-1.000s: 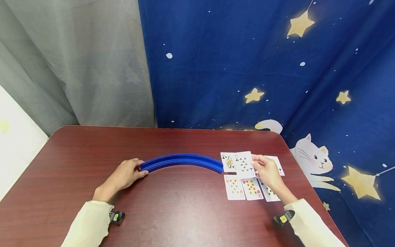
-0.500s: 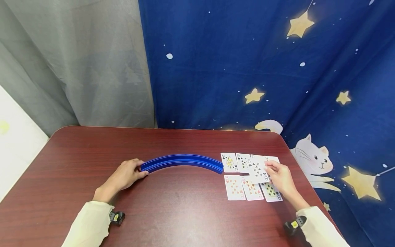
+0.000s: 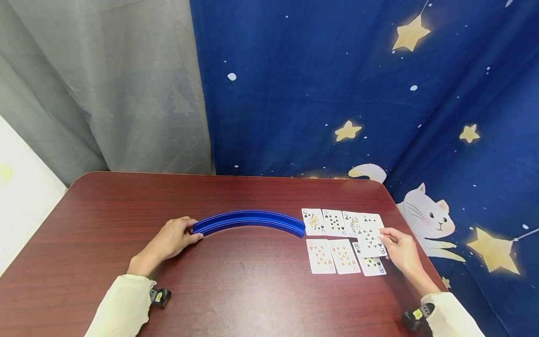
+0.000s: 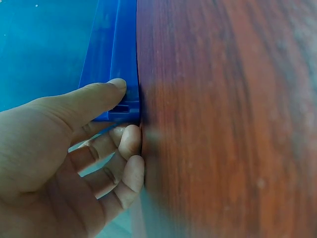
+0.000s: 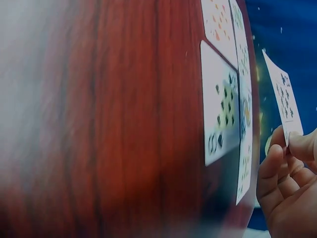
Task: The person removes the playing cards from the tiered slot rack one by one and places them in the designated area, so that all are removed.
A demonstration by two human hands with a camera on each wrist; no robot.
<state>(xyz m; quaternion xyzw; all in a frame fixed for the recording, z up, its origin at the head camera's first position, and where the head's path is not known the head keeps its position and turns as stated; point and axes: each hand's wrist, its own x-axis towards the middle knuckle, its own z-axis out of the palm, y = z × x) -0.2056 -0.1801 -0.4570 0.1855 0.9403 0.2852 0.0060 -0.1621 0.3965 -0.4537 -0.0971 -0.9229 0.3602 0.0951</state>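
Observation:
A curved blue card holder [image 3: 248, 219] with long grooves lies on the table. My left hand [image 3: 170, 238] pinches its left end; in the left wrist view the thumb lies on top of the holder [image 4: 116, 54]. Between thumb and fingers my right hand [image 3: 402, 250] pinches a clubs playing card [image 3: 370, 242], seemingly an eight, tilted above the rows. In the right wrist view this held card [image 5: 285, 94] is raised off the table. It partly covers the spades card [image 3: 373, 267] in the front row and a clubs card [image 3: 372, 217] in the back row.
Two hearts cards [image 3: 321, 257] lie face up in the front row. Behind them are a queen [image 3: 313, 223], a spades card [image 3: 334, 223] and a face card [image 3: 350, 220]. The holder's right end meets the queen's edge. Curtains hang behind the table [image 3: 236, 290].
My right hand has carried the clubs card rightward and slightly toward me, uncovering the spades card and face card in the back row. My left hand and the holder stay put.

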